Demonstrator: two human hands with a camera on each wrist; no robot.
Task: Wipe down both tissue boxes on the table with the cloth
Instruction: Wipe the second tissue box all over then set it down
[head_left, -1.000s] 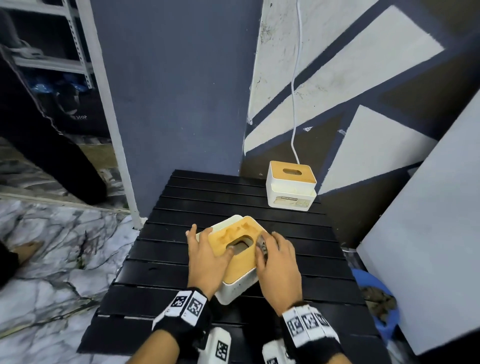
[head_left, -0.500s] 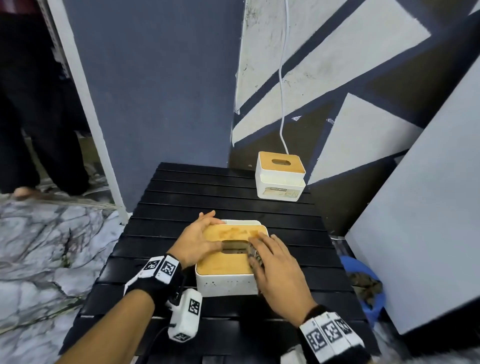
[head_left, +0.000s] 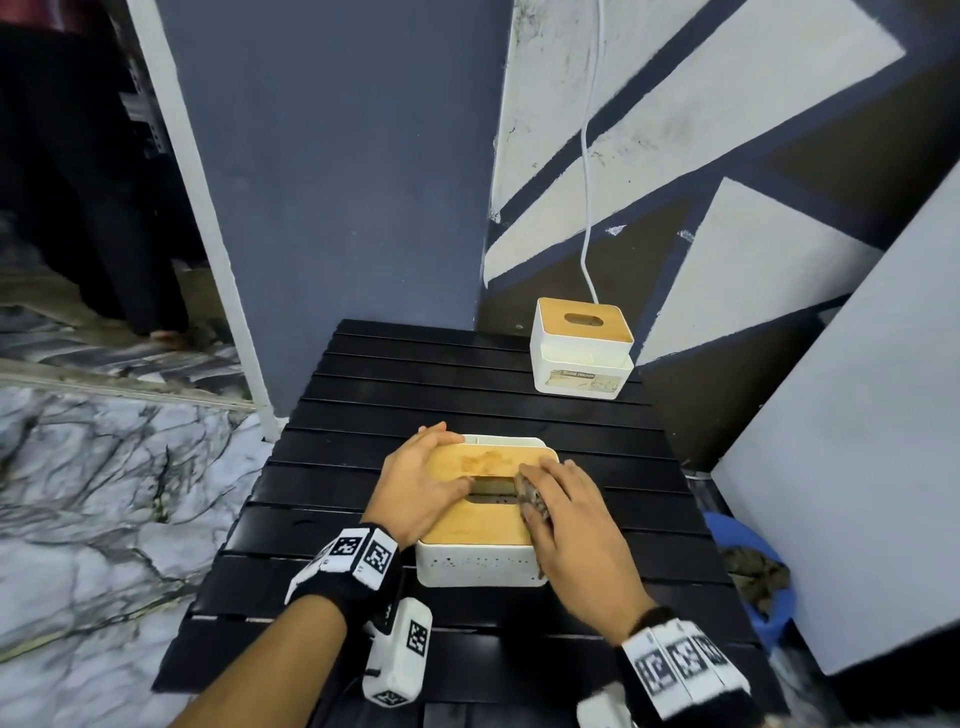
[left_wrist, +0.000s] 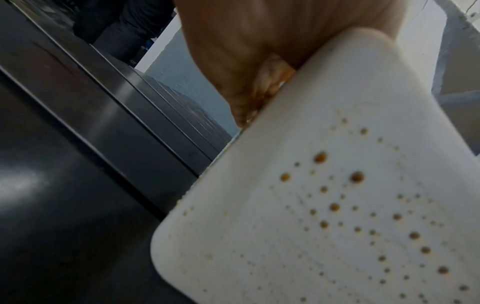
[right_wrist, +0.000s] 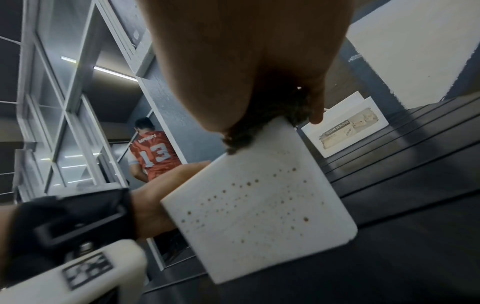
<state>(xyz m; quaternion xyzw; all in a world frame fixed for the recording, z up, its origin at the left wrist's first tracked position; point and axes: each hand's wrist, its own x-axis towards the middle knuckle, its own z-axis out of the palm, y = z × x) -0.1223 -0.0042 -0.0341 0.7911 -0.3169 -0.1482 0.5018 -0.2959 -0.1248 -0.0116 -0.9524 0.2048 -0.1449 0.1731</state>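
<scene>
Clasping the near tissue box (head_left: 480, 569) with our left grip (head_left: 415, 488), we press the cloth (head_left: 532, 501), grasped in our right grip (head_left: 576, 525), onto its lid.

Black wristbands (head_left: 343, 590) (white coded tags (head_left: 363, 553)), white camera pods (head_left: 397, 654).

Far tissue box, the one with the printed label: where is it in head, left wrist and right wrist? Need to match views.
Head: far tissue box is upper centre-right, at the back edge of the table.
Left wrist: not in it.
Right wrist: right of centre, its label facing the camera.
Shared landmark: the brown-speckled white side of the near tissue box, seen in all three.
</scene>
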